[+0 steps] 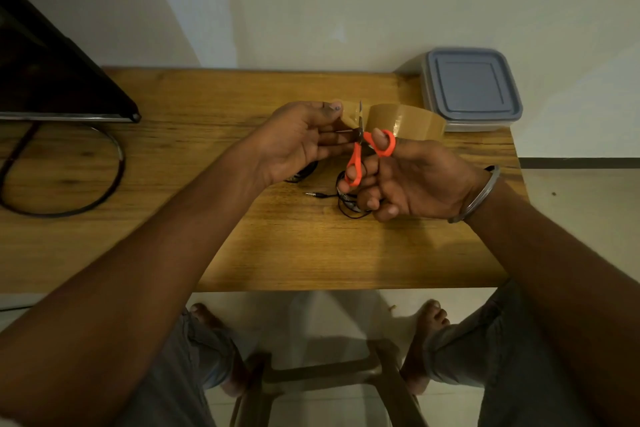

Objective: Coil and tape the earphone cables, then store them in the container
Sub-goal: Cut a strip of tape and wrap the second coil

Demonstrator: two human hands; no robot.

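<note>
My left hand point(298, 142) pinches the free end of a brown tape strip point(349, 114) pulled off the brown tape roll point(408, 121). My right hand point(412, 180) holds orange-handled scissors point(360, 156), thumb and finger through the loops, blades up against the strip between my left hand and the roll. Black earphone cables point(346, 199) lie on the wooden table point(242, 239) under my hands, one jack plug point(313, 194) pointing left. More black cable shows under my left hand. The container point(472, 92) with a grey-blue lid stands shut at the table's far right corner.
A dark monitor point(52, 73) on a ring-shaped stand point(69, 180) fills the table's left side. A pale wall runs behind the table. Below the table's front edge are my knees, bare feet and a stool point(322, 378).
</note>
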